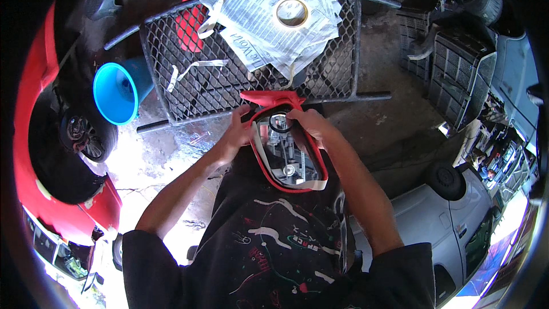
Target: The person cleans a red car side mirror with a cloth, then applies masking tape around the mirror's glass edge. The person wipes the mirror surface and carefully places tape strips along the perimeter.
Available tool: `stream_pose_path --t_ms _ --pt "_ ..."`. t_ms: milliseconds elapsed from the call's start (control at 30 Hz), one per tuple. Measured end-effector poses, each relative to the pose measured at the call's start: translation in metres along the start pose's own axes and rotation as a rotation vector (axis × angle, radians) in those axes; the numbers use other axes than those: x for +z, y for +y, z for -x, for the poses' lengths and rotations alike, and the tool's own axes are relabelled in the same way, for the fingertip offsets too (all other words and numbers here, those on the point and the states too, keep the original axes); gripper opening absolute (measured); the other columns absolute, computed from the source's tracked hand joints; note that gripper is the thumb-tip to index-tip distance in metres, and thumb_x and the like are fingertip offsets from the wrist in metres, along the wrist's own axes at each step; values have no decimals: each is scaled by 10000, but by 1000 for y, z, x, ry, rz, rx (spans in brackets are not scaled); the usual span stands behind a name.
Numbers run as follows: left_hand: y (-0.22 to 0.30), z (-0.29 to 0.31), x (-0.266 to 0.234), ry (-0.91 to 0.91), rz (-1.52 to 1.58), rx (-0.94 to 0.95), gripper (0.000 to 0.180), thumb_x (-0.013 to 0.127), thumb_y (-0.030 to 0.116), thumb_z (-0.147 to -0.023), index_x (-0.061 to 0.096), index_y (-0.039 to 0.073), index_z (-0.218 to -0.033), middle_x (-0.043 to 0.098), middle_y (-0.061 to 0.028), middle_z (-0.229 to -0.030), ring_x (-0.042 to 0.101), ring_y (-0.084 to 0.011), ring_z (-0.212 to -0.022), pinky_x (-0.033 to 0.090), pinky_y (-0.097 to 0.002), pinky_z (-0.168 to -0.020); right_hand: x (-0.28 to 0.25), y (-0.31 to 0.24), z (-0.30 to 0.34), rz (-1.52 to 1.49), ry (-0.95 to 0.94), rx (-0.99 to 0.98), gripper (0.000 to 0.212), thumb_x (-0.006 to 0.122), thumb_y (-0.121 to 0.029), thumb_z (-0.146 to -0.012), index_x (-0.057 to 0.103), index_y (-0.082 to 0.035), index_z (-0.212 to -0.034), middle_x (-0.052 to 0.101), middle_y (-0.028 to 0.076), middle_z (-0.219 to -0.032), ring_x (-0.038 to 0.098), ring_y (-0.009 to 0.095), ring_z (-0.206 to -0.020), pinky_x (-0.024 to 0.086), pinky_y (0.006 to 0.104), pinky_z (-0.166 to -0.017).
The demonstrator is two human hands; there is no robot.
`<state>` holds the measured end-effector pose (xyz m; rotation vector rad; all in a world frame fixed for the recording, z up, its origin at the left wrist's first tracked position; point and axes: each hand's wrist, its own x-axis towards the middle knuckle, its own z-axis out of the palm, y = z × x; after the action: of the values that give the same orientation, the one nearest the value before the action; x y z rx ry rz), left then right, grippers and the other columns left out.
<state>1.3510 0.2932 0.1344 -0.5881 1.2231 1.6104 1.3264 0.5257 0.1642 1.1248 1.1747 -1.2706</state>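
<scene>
A red car wing mirror (290,154) rests against my lap, its glass facing up. Pale masking tape (313,185) runs along its lower right rim, and another strip (260,144) lines the left side. My left hand (234,135) grips the left edge of the housing. On the upper right, my right hand (313,126) is closed on the rim, its thumb at the edge of the glass. The fingers beneath the housing are hidden. Just beyond are newspaper sheets (249,23) with a roll of masking tape (291,12) on top.
A metal mesh stand (229,88) carries the papers, loose tape strips (197,64) and a red piece (189,26). A blue bucket (116,92) stands to its left. Red bodywork (43,177) is at far left, a silver vehicle (412,226) at right, and black grilles (460,74) lie upper right.
</scene>
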Motion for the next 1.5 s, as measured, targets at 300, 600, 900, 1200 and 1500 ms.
stream_pose_path --t_ms 300,600,900,1200,1500 --pt "45 -13 11 -46 255 -595 244 517 314 -892 568 88 -970 628 -83 -820 625 -204 -671 546 -381 -672 11 26 -30 5 179 -69 310 621 -318 -806 624 -9 -789 593 98 -641 566 184 -480 447 345 -433" --pt "26 -10 35 206 188 -455 174 505 183 -903 570 57 -1004 609 -49 -843 601 -170 -725 522 -362 -659 25 62 -32 146 461 -64 642 719 -346 -756 467 140 -1089 615 188 -949 619 210 -787 499 327 -659" --pt "19 -10 40 246 297 -426 151 484 80 -891 570 13 -995 606 -89 -829 608 -178 -697 545 -352 -652 28 52 -25 129 526 -108 404 739 -274 -734 582 72 -869 635 137 -795 617 178 -678 479 322 -567" --pt "17 -26 27 217 258 -535 176 507 194 -888 575 35 -917 592 -98 -730 587 -223 -555 516 -401 -524 29 26 -11 142 477 -70 449 772 -339 -659 645 75 -777 665 197 -834 654 238 -736 507 365 -669" --pt "-3 -38 14 231 122 -504 194 533 216 -868 590 47 -943 629 -105 -757 591 -234 -594 512 -402 -567 34 34 -15 245 573 -96 486 770 -385 -644 677 65 -801 678 179 -862 662 223 -748 511 360 -693"
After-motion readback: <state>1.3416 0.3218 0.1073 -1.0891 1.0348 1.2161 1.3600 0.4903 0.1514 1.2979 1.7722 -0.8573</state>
